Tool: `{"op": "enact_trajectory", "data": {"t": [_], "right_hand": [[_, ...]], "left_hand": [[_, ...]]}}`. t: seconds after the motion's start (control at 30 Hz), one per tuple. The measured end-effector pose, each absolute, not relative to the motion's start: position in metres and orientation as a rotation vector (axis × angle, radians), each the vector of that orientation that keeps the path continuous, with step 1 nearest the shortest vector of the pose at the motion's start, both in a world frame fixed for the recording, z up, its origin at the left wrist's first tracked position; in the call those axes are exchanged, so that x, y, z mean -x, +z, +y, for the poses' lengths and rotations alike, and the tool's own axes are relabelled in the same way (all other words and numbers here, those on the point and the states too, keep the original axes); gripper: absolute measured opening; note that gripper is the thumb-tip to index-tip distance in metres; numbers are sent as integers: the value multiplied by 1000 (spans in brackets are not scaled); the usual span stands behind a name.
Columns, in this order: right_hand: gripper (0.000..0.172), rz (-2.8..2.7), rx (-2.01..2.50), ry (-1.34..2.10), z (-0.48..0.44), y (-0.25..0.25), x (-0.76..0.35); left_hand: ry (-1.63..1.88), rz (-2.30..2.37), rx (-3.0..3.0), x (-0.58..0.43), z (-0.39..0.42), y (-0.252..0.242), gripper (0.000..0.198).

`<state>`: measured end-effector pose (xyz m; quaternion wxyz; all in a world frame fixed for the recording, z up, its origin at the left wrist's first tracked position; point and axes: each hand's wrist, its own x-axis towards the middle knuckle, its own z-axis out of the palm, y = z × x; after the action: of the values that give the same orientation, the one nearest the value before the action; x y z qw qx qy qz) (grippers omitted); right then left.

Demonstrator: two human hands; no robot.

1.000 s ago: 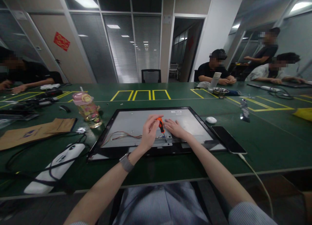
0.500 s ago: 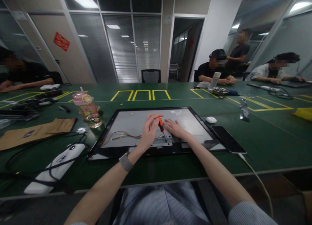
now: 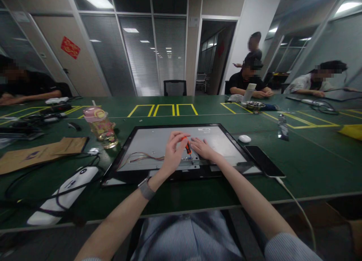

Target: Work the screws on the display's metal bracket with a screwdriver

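Head view: screwdriver (image 3: 188, 148) pinched in left hand (image 3: 173, 151) has turned slightly, suggesting screwdriving continues; right hand (image 3: 203, 148) lies open on display panel (image 3: 155, 140).

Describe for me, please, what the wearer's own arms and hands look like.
The left hand and right hand are ungloved, the forearms bare. A grey-banded wristwatch circles the left wrist. The right sleeve is finely striped in pale blue-grey; only a sliver of the left sleeve shows.
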<state>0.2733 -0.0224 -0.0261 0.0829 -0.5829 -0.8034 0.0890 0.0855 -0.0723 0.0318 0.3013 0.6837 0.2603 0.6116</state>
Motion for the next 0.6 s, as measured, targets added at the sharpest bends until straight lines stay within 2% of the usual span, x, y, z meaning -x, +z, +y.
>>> {"op": "enact_trajectory", "data": {"t": [0.1, 0.3, 0.6], "right_hand": [[46, -2400, 1730, 259, -23, -26, -273], [46, -2393, 1747, 272, -25, -22, -271], [47, -2393, 1748, 299, -23, -24, -273]], "left_hand": [[1640, 730, -1820, -86, -75, 33, 20], [1550, 612, -1780, -85, -78, 34, 30], [1642, 709, -1805, -86, -73, 33, 20]]}}
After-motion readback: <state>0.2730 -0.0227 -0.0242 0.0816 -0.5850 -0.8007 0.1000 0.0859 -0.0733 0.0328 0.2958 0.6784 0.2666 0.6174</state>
